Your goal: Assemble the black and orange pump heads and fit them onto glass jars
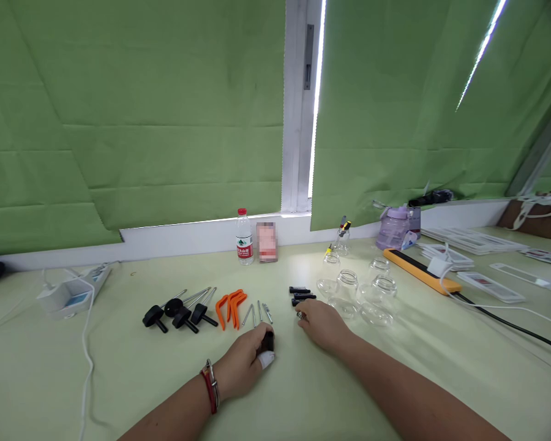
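Observation:
My left hand (245, 364), a white wrap on one finger, is closed around a black plastic part (267, 342) above the table; much of it is covered by the fingers. To its right, the fingertips of my right hand (321, 324) pinch a small coil-like piece (300, 315), mostly hidden. Just beyond those fingertips lie short black rods with springs (300, 295). Several thin metal pins (259, 311) are past my left hand. Farther left are orange curved handles (232, 306) and several black knobs with metal rods (182, 317).
Clear glass jars (347, 288) stand right of my right hand. Behind are a water bottle (245, 242), a pink box (267, 242) and a purple jug (393, 229). An orange power strip (417, 269) lies right; a white power strip (71, 297) and its cable are left.

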The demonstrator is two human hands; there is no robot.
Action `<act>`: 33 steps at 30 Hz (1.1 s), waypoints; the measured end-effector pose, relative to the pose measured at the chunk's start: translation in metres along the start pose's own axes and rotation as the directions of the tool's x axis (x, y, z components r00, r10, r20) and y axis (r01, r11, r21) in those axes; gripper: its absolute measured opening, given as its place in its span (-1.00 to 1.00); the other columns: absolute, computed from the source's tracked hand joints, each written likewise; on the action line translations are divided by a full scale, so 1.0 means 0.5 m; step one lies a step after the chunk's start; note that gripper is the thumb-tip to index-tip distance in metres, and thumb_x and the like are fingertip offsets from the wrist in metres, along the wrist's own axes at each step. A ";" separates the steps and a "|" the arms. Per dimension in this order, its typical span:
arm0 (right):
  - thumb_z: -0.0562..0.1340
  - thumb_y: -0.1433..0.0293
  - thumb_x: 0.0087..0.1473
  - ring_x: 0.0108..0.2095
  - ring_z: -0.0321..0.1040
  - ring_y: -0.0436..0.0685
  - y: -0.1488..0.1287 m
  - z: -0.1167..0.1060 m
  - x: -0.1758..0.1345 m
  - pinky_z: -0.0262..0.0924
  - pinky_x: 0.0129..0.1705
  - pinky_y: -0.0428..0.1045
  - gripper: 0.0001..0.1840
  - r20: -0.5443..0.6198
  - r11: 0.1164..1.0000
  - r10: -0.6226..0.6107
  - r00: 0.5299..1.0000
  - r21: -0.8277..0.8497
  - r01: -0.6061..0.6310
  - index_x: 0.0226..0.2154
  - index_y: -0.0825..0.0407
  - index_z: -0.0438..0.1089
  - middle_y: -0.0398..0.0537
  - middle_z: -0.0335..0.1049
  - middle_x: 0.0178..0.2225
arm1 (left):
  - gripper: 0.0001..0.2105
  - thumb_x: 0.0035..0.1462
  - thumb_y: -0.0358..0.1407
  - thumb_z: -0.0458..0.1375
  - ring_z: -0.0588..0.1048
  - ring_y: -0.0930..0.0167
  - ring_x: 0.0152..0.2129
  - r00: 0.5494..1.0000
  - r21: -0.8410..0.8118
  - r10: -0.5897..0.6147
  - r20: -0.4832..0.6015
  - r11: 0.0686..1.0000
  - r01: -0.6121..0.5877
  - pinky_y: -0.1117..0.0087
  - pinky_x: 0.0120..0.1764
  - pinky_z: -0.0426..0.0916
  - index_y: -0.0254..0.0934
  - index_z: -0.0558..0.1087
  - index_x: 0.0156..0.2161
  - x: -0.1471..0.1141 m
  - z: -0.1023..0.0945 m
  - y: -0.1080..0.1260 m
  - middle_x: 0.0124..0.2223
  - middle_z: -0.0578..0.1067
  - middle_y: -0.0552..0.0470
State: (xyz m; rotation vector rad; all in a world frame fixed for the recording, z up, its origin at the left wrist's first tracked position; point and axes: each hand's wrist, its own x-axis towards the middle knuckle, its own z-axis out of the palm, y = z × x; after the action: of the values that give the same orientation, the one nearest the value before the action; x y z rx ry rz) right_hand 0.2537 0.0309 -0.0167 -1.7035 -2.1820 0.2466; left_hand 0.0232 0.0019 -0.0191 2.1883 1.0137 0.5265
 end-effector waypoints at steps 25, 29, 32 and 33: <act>0.07 0.40 0.14 -0.40 0.23 -0.01 -0.114 0.021 -0.052 0.20 -0.32 -0.09 -0.88 -0.348 0.656 -0.242 0.906 0.629 0.417 -0.23 0.02 0.23 -0.12 0.27 -0.38 | -0.88 0.05 -0.42 0.00 0.24 0.44 -0.46 0.995 0.036 0.077 -0.058 0.997 -0.075 0.47 -0.40 0.17 -0.23 0.19 -0.27 0.004 0.007 0.002 -0.36 0.32 0.11; 0.07 0.41 0.13 -0.39 0.23 0.00 -0.117 0.017 -0.053 0.20 -0.32 -0.09 -0.88 -0.331 0.667 -0.255 0.909 0.620 0.413 -0.24 0.03 0.24 -0.12 0.28 -0.38 | -0.90 0.07 -0.41 0.00 0.26 0.44 -0.45 0.994 0.039 0.088 -0.060 0.996 -0.086 0.46 -0.39 0.19 -0.24 0.21 -0.26 0.005 0.009 -0.001 -0.36 0.33 0.09; 0.07 0.41 0.12 -0.40 0.22 -0.01 -0.118 0.015 -0.054 0.19 -0.35 -0.09 -0.89 -0.315 0.664 -0.256 0.914 0.630 0.402 -0.25 0.03 0.24 -0.13 0.27 -0.40 | -0.91 0.07 -0.40 0.01 0.27 0.43 -0.45 0.994 0.041 0.088 -0.070 0.995 -0.086 0.46 -0.39 0.20 -0.25 0.23 -0.27 0.005 0.010 0.000 -0.36 0.34 0.07; 0.07 0.41 0.12 -0.41 0.22 -0.01 -0.118 0.015 -0.054 0.19 -0.35 -0.09 -0.89 -0.310 0.662 -0.257 0.915 0.633 0.401 -0.25 0.02 0.23 -0.13 0.27 -0.41 | -0.90 0.07 -0.40 0.01 0.27 0.43 -0.45 0.993 0.038 0.089 -0.072 0.996 -0.086 0.46 -0.38 0.21 -0.25 0.24 -0.26 0.005 0.009 0.001 -0.35 0.35 0.06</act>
State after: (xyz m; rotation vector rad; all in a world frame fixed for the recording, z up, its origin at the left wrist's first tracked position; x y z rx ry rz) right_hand 0.2031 -0.0097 -0.0074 -0.8510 -1.8562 0.6659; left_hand 0.0278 0.0019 -0.0220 2.2670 0.9754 0.6378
